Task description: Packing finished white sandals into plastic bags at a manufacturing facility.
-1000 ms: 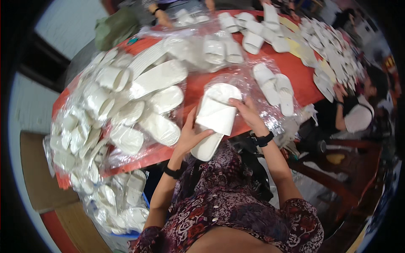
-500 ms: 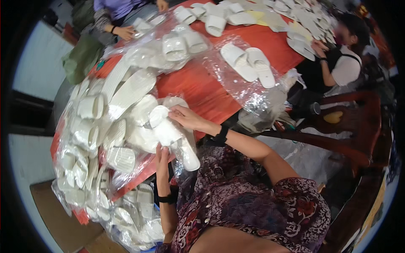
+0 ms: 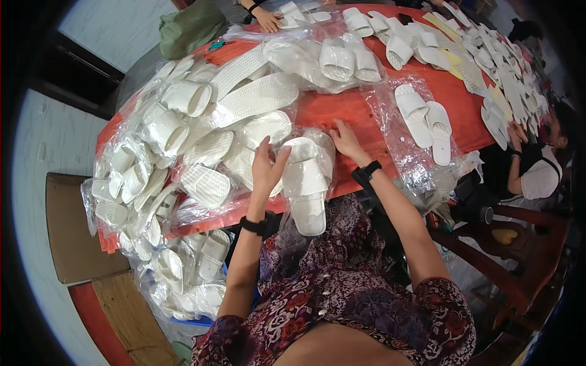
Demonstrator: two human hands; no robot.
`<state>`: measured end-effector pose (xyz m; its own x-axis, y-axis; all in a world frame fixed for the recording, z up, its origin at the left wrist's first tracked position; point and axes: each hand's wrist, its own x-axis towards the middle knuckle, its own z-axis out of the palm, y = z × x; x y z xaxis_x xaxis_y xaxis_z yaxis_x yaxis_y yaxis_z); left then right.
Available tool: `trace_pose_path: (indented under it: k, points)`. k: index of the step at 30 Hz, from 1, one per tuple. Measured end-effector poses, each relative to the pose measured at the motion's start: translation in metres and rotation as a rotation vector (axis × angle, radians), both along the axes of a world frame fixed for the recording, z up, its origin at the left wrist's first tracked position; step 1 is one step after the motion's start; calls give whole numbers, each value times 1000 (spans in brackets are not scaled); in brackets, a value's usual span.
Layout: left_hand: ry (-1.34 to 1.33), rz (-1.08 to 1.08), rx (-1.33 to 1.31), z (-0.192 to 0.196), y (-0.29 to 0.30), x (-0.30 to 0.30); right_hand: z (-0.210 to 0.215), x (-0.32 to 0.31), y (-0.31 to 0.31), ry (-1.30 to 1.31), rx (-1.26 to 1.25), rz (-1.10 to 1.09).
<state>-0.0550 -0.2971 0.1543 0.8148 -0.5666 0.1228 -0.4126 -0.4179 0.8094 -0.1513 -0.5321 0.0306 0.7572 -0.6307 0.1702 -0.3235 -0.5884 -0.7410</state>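
A pair of white slippers [image 3: 304, 178] lies at the near edge of the table, one partly over the other, toes away from me. Transparent plastic shows around them. At their left side is my left hand [image 3: 267, 169], fingers spread, thumb toward the upper slipper; whether it touches is hard to tell. My right hand [image 3: 348, 143] is just right of the slippers, open, its fingers over the red tabletop. Neither hand grips anything. Farther right, another slipper pair [image 3: 422, 122] rests on a flat transparent plastic bag [image 3: 397, 146].
Bagged white slippers [image 3: 201, 137] heap up along the left of the red table [image 3: 342, 108]. More bagged slippers [image 3: 189, 262] sit below its left edge. Loose slippers [image 3: 488, 55] pile at the far right. Two co-workers' hands [image 3: 267, 19] [image 3: 517, 135] show. A wooden chair [image 3: 513, 244] stands right.
Both hands have let go of the slippers and spread apart. The slippers now rest at the table edge, straightened toward me. My view has shifted, so the scene sits farther right.
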Motion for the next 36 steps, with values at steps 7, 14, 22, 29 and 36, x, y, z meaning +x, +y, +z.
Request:
trace_pose_path:
  k: [7, 14, 22, 29, 36]
  points:
    - [173, -47, 37, 9, -13, 14, 19, 3, -21, 150, 278, 244]
    - [324, -34, -338, 35, 48, 38, 118, -23, -14, -221, 391, 392]
    - [117, -20, -408, 87, 38, 46, 190, -18, -17, -412, 471, 370]
    - [-127, -33, -581, 147, 24, 46, 262, -17, -12, -687, 534, 271]
    - [-218, -6, -710, 176, 21, 36, 256, -22, -16, -447, 334, 306]
